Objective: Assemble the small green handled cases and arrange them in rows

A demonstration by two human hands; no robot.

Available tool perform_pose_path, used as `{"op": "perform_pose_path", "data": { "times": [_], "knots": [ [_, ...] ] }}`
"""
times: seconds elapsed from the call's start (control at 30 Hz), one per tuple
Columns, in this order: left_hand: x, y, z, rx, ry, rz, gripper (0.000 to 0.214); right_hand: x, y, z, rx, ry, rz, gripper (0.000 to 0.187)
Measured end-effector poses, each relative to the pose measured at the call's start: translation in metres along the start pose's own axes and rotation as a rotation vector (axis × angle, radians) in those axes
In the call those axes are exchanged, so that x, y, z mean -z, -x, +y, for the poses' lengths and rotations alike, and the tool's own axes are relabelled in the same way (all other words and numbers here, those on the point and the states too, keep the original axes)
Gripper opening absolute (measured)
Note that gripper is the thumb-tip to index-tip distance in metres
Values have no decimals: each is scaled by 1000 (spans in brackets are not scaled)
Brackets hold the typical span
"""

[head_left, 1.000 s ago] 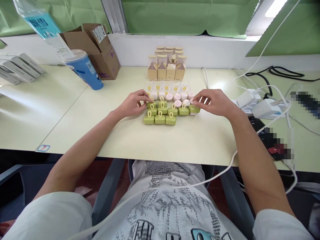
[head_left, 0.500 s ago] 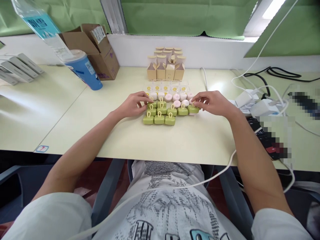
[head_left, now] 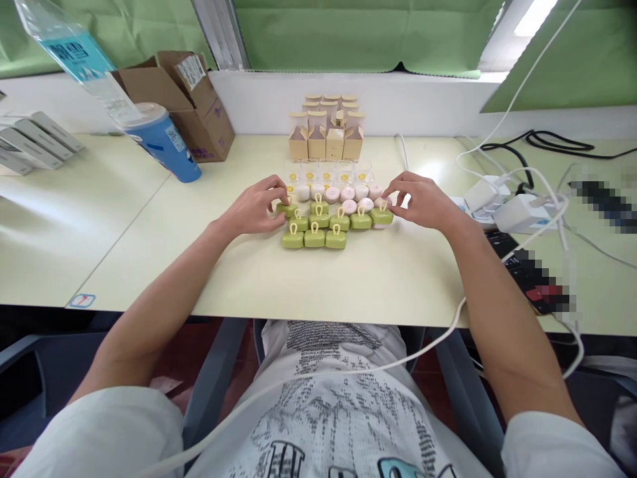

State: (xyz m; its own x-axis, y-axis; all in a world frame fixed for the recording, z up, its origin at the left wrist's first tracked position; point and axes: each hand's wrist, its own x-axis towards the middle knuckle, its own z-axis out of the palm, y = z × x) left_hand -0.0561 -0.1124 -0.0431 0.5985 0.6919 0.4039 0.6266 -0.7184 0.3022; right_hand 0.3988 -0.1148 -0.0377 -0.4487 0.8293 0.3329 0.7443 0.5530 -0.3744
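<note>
Small green cases with pale yellow loops stand in rows on the table, such as one front green case [head_left: 314,239]. My left hand [head_left: 259,207] is closed, its fingertips on the green case [head_left: 286,210] at the left end of the back row. My right hand [head_left: 423,202] has thumb and index finger bent round a pink round piece [head_left: 383,201] at the right end. Just in front of that lies a green case [head_left: 381,217] with something pink under it. Behind the green cases are several other pink and white round pieces [head_left: 347,194].
Clear plastic cups with yellow stickers [head_left: 326,176] line up behind the round pieces. Open small cartons [head_left: 317,144] stand by the wall. At left are a blue cup [head_left: 172,149], a plastic bottle [head_left: 82,56] and a cardboard box [head_left: 209,126]; at right, chargers [head_left: 522,214], cables and a phone [head_left: 522,269].
My left hand has drawn the back-row green case slightly left, away from its neighbour. My right fingers have shifted back from the right-end green case toward the pink piece behind it.
</note>
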Motion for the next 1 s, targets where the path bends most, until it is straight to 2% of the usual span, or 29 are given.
{"op": "perform_pose_path", "data": {
  "times": [0.1, 0.2, 0.3, 0.4, 0.5, 0.63, 0.7, 0.87, 0.93, 1.0],
  "knots": [
    [3, -1, 1, 13, 81, -13, 23, 6, 0, -7, -66, 14, -37, 20],
    [5, -2, 1, 16, 79, -20, 22, 9, -1, -9, -133, -21, -88, 21],
    [7, -2, -3, 29, 30, -45, 25, 9, 0, -6, -163, -72, -119, 35],
    [8, -1, -9, 104, 53, -71, 30, 7, 1, -1, -140, -50, -102, 51],
    [10, -1, -14, 188, 134, 5, 32, 7, 3, 3, -105, -12, 92, 45],
    [13, -3, -9, 316, 490, 210, 40, 6, -1, -7, -115, -102, 477, 39],
    [14, -4, 3, 320, 666, 252, 38, 3, -4, -22, -108, -245, 547, 44],
    [9, -6, 54, 358, 924, 208, 24, -16, 2, -92, 12, -657, 470, 64],
    [5, -6, 73, 366, 998, 132, 32, -25, 9, -122, 72, -750, 416, 66],
    [-1, -5, 87, 329, 1030, 43, 48, -34, 16, -142, 153, -834, 351, 57]
  ]
}}
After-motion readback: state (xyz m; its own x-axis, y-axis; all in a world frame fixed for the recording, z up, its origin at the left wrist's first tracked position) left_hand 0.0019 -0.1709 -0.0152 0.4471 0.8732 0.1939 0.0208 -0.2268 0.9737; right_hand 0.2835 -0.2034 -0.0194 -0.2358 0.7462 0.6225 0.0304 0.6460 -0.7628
